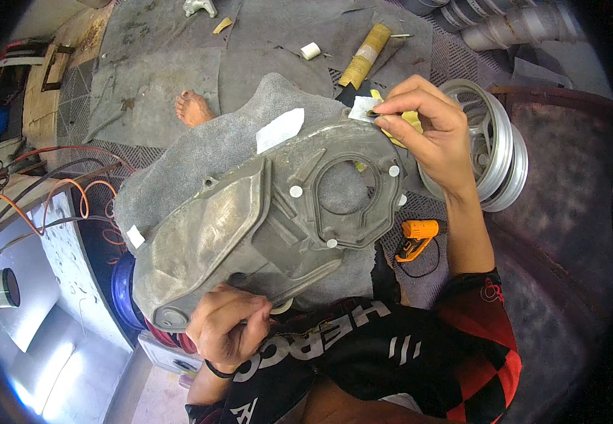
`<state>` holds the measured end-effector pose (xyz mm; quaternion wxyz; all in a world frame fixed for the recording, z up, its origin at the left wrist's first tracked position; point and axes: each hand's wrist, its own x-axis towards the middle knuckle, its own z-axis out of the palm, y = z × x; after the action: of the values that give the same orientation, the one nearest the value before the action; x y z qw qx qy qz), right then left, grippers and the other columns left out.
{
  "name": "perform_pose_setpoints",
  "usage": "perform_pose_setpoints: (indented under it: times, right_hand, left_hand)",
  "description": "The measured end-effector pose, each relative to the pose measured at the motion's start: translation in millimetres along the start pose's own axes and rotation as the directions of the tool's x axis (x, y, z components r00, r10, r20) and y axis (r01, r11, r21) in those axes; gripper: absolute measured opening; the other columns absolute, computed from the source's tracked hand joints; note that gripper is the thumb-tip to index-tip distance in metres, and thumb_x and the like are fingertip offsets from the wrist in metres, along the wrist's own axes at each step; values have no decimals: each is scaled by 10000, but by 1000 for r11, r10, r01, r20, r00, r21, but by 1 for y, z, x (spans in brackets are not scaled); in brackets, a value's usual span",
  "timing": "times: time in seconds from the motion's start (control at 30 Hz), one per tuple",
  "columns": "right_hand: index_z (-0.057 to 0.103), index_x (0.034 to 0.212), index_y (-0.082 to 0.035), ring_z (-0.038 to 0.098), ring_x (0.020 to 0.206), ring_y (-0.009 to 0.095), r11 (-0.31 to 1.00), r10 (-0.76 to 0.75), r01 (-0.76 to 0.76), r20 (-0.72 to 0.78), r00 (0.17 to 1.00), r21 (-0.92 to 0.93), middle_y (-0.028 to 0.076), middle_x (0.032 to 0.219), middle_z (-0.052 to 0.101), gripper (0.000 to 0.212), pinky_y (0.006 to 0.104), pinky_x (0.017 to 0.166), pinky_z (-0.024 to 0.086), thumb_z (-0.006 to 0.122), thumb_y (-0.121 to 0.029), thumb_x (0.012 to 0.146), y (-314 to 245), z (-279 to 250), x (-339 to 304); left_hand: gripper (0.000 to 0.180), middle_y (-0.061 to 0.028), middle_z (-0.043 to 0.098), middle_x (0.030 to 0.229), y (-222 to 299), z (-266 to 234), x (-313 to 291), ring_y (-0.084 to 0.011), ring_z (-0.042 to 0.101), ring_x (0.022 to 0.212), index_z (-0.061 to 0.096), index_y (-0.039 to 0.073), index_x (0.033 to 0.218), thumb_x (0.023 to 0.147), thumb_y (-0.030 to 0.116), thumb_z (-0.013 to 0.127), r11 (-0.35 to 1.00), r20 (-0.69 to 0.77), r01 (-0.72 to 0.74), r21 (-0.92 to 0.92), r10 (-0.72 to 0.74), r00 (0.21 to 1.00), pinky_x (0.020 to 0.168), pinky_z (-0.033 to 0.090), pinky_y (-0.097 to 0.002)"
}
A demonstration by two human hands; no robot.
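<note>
From where I stand, the grey moulded cover (246,226) lies on a grey towel (179,162) just in front of the person, its long axis slanting from near left to far right. The narrower, rounded end points near left; the broader end, with its big round opening, points far right. Small white dots (296,191) sit around that opening, and one white patch (364,109) lies at the far right edge. There the right hand (375,117) pinches, thumb against fingertips, on a small dark sliver right by the patch; I can't make out what it is. The left hand (228,326) is loosely curled at the cover's near left edge, and I can't tell whether it grips anything. A longer white strip (280,131) lies along the far edge, and a small white piece (135,237) at the left. Farther out, an orange tool (418,237) lies on the floor to the right, near a silver wheel rim (486,148). On the far side are a yellow roll (365,56) and a small white roll (310,51); orange hoses (62,184) loop at the left.
</note>
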<state>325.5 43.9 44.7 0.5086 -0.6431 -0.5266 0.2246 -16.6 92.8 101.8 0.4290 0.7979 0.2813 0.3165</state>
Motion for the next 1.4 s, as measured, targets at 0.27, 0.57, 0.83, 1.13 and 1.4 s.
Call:
perform_pose_setpoints:
  times: [0.27,0.57,0.83,1.13,1.4]
  right_hand:
    - [788,926,-51,553,753,183,941,-87,108,79,993,-322,36,790,662,152,317,669,423,797,-34,776,-12,-9,3]
    - [791,913,-78,543,766,198,911,-107,129,79,991,-392,29,765,632,166,317,677,416,805,-34,754,-19,-3,4]
    - [792,917,-75,547,772,187,936,-63,69,28,998,-345,27,769,638,163,314,683,418,811,-42,758,-22,-5,2]
    - [791,928,-61,569,797,193,934,-80,91,44,996,-347,36,808,668,162,315,701,433,800,-37,769,-17,-8,3]
    - [793,926,-75,590,795,188,913,-111,127,63,992,-388,34,817,667,169,314,667,457,808,-38,762,-17,-10,7]
  left_hand:
    - [208,-145,686,844,1,-3,0,-235,686,653,651,-37,960,808,-58,791,1000,4,13,-28,-13,1000,567,538,-326]
    - [218,-139,686,849,-3,-5,-3,-235,684,655,660,-34,963,796,-61,798,997,-9,18,-78,-19,1000,569,535,-326]
    - [227,-138,685,869,-2,-7,-4,-229,680,655,668,-26,976,799,-47,809,992,-9,37,-124,-38,999,567,536,-327]
    - [231,-141,691,859,-2,-9,-4,-222,675,661,659,-29,972,797,-51,809,995,20,13,-99,-11,1000,567,544,-332]
    - [242,-137,686,860,-2,-6,-5,-215,671,653,655,-29,979,793,-56,807,994,-9,6,-106,-7,1000,552,533,-325]
